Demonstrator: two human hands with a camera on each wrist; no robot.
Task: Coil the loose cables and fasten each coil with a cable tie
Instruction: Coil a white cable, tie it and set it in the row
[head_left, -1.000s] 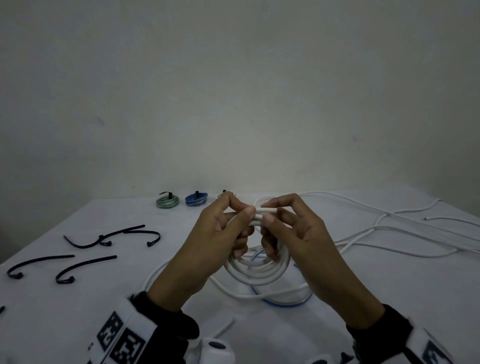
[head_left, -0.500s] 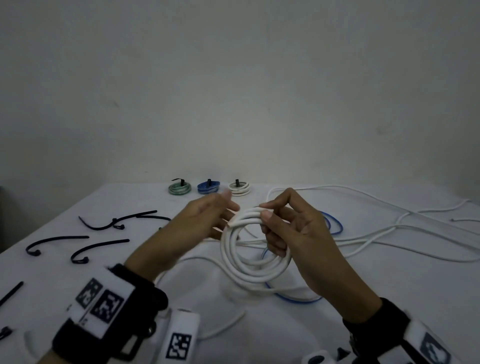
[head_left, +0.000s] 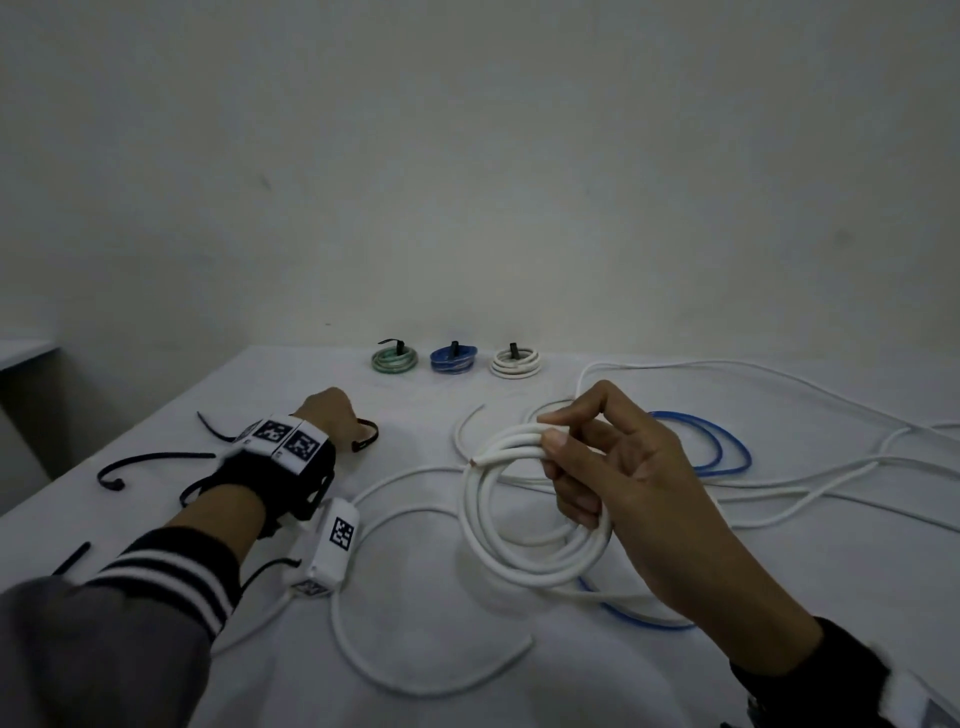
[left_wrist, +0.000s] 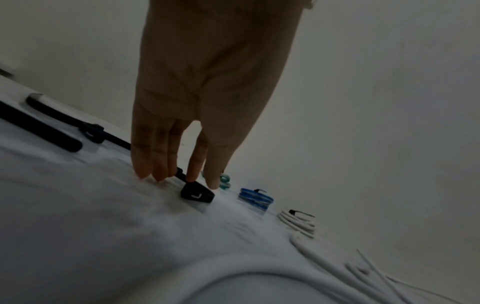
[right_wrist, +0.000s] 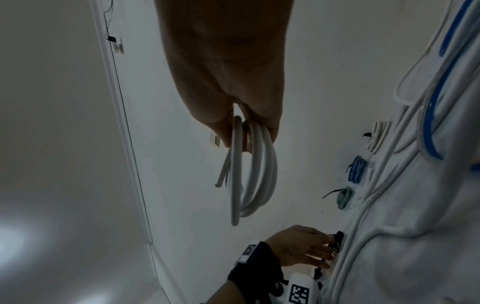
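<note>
Head view: the right hand (head_left: 623, 483) holds the white coil (head_left: 524, 514) up over the table (head_left: 467, 675), thumb and forefinger pinching its top, the cut end poking out left. The left hand (head_left: 332, 415) reaches far left onto a black tie (head_left: 366, 436).
Left wrist: fingers (left_wrist: 193, 164) nearly straight, tips down on the tie's strap beside its head (left_wrist: 197, 194); nothing gripped yet.
Right wrist: fingers curled round the loops, which hang together.
Advice: I'd keep that pinch tight so the turns don't spring apart, and lift the tie by its strap.
Finished coils (head_left: 454, 358): three at the far edge.
</note>
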